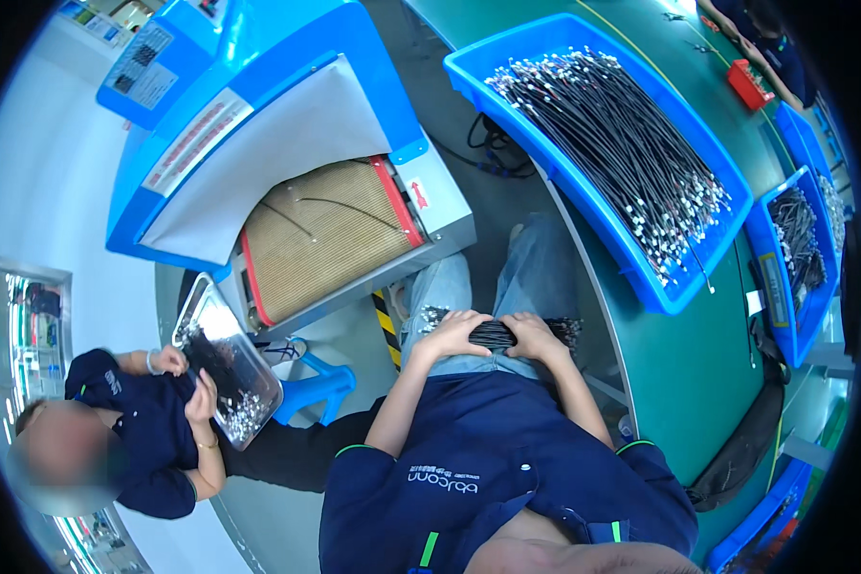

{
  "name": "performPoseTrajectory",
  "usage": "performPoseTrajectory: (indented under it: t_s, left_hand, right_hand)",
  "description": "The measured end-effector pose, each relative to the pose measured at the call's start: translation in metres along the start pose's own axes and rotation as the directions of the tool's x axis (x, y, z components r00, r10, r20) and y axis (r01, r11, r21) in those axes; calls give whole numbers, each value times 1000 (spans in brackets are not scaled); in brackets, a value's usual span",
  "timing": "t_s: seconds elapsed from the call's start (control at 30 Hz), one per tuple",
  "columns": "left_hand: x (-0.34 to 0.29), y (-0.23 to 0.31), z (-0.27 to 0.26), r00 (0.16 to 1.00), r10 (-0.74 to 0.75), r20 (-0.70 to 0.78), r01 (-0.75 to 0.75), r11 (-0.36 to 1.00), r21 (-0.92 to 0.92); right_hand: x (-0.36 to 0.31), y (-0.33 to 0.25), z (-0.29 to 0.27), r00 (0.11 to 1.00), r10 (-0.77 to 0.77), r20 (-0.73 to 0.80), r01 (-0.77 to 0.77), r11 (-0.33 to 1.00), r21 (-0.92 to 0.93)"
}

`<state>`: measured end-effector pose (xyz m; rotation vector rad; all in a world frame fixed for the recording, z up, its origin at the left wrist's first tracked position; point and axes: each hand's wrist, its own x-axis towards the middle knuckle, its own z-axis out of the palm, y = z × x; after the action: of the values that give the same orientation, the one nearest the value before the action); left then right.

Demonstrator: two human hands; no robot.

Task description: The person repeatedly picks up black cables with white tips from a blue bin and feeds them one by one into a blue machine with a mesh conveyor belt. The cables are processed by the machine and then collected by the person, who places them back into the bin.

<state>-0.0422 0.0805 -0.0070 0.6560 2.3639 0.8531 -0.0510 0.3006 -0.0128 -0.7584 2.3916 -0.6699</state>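
Observation:
Across my lap lies a bundle of black cables (pixel 493 334) with pale connector ends showing on both sides. My left hand (pixel 456 334) is wrapped over its left part, and my right hand (pixel 534 337) grips it farther right. A short stretch of the bundle shows between the two hands. To the upper right, a large blue bin (pixel 684 298) on the green table holds a heap of similar black cables (pixel 622 143) with white ends. Ahead on the left, a few single cables (pixel 349 209) rest on a tan mesh conveyor belt (pixel 316 258).
The belt comes out of a blue machine (pixel 373 72) behind a white curtain. At left, a co-worker (pixel 148 421) handles cables over a clear tray (pixel 270 397) near a blue stool (pixel 327 383). The green table (pixel 660 373) curves along my right, with more blue bins (pixel 773 287) and a red box (pixel 748 84).

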Motion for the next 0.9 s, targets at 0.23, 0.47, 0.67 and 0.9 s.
performPoseTrajectory:
  t_s: [0.23, 0.47, 0.67, 0.9]
  left_hand:
    - [28, -3, 18, 1000, 1, -30, 6, 975, 223]
    - [26, 9, 21, 993, -115, -29, 118, 945, 307]
    - [39, 17, 21, 995, -10, -100, 46, 929, 367]
    - [34, 21, 36, 979, 103, -174, -9, 882, 472]
  right_hand:
    - [7, 19, -8, 1000, 11, 24, -14, 991, 132]
    - [10, 8, -6, 998, 8, 67, -20, 984, 176]
    - [5, 12, -16, 998, 53, 30, -58, 977, 207]
    - [-6, 7, -12, 995, 81, 57, -93, 960, 262]
